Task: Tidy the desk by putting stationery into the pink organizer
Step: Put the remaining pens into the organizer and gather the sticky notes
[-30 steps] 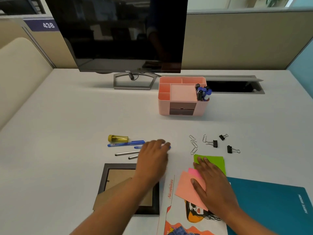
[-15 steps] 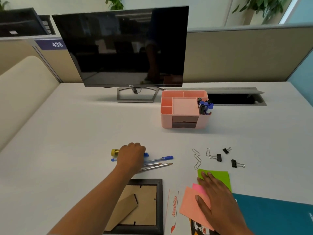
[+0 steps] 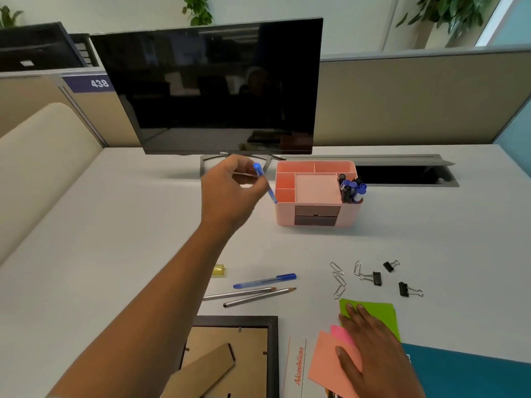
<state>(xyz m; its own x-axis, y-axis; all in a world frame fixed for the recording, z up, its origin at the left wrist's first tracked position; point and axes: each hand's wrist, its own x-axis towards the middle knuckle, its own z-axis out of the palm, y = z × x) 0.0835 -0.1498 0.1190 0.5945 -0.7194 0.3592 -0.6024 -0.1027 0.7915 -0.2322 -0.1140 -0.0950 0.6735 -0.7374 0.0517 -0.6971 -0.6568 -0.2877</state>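
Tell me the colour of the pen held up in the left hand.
The pen is blue, seen in the head view, pinched by the left hand.

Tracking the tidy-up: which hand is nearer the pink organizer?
Left. The left hand, holding a blue pen, hovers just left of the pink organizer; the right hand rests on sticky notes, well short of it.
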